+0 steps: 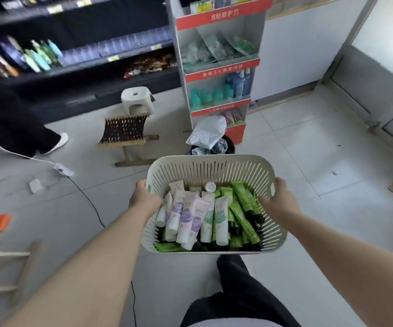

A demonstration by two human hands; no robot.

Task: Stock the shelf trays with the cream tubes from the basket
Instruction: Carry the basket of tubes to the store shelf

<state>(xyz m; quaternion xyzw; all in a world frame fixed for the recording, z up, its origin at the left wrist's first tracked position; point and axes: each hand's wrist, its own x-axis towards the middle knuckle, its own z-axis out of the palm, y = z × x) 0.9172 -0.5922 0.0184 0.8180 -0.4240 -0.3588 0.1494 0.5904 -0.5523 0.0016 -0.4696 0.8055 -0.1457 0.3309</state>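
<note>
Over grey floor tiles (pixel 308 142) by dark shelves (pixel 84 64), left hand (pixel 143 197) and right hand (pixel 281 200), fingers (pixel 265 200) around the basket (pixel 214 165).

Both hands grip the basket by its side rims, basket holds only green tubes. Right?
Not quite. The left hand and right hand do grip the basket by its side rims, but it does not hold only green tubes: white tubes with purple or green print lie on its left side. The head view shows this.
</note>
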